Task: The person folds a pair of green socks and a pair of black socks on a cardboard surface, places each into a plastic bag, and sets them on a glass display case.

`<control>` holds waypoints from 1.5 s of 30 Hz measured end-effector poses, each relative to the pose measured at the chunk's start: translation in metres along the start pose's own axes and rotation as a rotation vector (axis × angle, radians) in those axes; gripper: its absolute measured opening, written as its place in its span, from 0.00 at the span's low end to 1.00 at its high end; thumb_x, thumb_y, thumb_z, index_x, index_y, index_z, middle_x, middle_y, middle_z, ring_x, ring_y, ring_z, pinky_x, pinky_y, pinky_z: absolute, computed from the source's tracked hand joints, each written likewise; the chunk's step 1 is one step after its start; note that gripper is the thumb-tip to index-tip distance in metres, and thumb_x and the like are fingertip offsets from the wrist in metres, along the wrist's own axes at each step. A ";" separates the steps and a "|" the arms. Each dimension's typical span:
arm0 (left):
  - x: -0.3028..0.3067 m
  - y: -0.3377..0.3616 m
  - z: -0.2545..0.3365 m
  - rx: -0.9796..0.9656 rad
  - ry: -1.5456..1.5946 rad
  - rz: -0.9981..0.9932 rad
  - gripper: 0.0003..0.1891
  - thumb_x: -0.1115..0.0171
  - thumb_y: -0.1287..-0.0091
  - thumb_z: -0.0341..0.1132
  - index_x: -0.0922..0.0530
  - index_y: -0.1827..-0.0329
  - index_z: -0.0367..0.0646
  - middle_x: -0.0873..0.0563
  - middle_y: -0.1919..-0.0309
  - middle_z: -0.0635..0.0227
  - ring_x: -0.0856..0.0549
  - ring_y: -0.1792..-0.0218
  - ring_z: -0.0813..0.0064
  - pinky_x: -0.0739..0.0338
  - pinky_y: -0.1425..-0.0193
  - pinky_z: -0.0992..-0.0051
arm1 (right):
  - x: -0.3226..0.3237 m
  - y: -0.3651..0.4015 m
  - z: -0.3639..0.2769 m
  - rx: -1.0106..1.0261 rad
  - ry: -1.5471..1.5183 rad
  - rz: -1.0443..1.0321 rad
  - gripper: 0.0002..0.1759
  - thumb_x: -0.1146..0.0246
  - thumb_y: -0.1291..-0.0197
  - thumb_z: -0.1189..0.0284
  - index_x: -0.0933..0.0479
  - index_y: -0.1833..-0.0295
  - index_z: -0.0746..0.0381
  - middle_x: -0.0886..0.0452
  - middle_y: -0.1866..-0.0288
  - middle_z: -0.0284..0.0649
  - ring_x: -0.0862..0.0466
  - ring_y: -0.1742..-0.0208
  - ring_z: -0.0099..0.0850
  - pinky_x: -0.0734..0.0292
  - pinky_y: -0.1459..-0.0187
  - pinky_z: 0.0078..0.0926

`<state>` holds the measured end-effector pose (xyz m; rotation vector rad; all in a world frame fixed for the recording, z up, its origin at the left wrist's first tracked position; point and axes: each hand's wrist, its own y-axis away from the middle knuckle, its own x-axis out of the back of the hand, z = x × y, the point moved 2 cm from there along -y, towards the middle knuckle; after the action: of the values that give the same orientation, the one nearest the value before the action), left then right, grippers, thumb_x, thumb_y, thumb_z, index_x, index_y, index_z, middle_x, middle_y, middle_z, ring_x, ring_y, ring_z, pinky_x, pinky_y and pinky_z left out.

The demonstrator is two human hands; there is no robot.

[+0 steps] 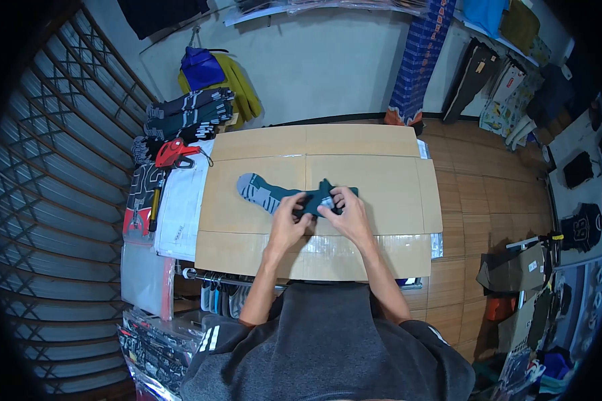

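A dark green and grey sock (261,195) lies on a flattened cardboard sheet (247,260), its grey toe pointing to the upper left. My left hand (289,217) is closed on the middle of the sock, with thumb and fingers bent around the dark green part. At the cuff end, my right hand (346,212) pinches the fabric with curled fingers. A small pale patch shows in the bunched cloth beside the right thumb; I cannot make out whether it is a label or part of the knit. The fingers partly cover the leg of the sock.
Stacked dark patterned socks (190,113) stand at the back left. Nearby are a red hand-held tool (174,154), a yellow and black cutter (155,207) and white sheets (180,214). A metal lattice (53,200) borders the left side; cardboard boxes (518,267) stand at right.
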<state>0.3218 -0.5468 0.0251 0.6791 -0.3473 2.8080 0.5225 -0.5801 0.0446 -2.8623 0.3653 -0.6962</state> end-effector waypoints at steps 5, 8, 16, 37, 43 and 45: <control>0.038 0.014 -0.038 0.140 -0.072 0.384 0.38 0.21 0.32 0.33 0.29 0.20 0.35 0.21 0.36 0.50 0.16 0.45 0.58 0.16 0.42 0.64 | -0.007 0.001 0.003 0.073 0.065 -0.029 0.28 0.20 0.38 0.67 0.18 0.37 0.67 0.14 0.44 0.48 0.14 0.46 0.41 0.17 0.44 0.38; 0.046 0.016 -0.068 0.161 -0.194 0.495 0.45 0.20 0.32 0.36 0.36 0.17 0.31 0.23 0.36 0.45 0.17 0.43 0.56 0.19 0.35 0.59 | -0.009 -0.005 0.016 0.227 0.298 0.089 0.26 0.22 0.36 0.68 0.18 0.36 0.65 0.14 0.40 0.47 0.16 0.38 0.45 0.22 0.34 0.43; 0.046 -0.015 -0.101 0.404 -0.103 0.484 0.61 0.15 0.38 0.37 0.52 0.11 0.29 0.18 0.43 0.50 0.14 0.50 0.62 0.14 0.43 0.63 | -0.021 -0.002 0.059 0.163 0.677 -0.120 0.39 0.32 0.26 0.48 0.27 0.17 0.55 0.38 0.11 0.54 0.44 0.10 0.59 0.52 0.20 0.83; -0.004 0.002 -0.017 -0.180 -0.199 0.039 0.24 0.20 0.42 0.28 0.11 0.40 0.41 0.11 0.46 0.59 0.15 0.43 0.55 0.21 0.35 0.58 | 0.022 0.021 0.077 0.146 0.528 -0.119 0.57 0.19 0.45 0.46 0.33 0.17 0.64 0.38 0.12 0.58 0.41 0.10 0.55 0.52 0.14 0.66; -0.003 -0.019 0.011 -0.204 -0.337 -0.161 0.44 0.12 0.51 0.37 0.20 0.27 0.45 0.14 0.35 0.58 0.18 0.32 0.49 0.27 0.26 0.51 | 0.022 0.021 0.078 0.141 0.519 -0.111 0.60 0.18 0.47 0.47 0.35 0.16 0.66 0.36 0.13 0.57 0.40 0.11 0.55 0.50 0.14 0.67; -0.008 -0.029 0.022 -0.274 -0.372 -0.176 0.55 0.09 0.56 0.40 0.26 0.20 0.47 0.16 0.31 0.58 0.20 0.28 0.46 0.32 0.23 0.48 | 0.021 0.021 0.078 0.145 0.515 -0.106 0.60 0.18 0.47 0.47 0.35 0.17 0.66 0.35 0.13 0.57 0.40 0.11 0.54 0.50 0.14 0.67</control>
<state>0.3454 -0.5270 0.0453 1.1031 -0.6856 2.3992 0.5734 -0.5974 -0.0188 -2.5468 0.2141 -1.4193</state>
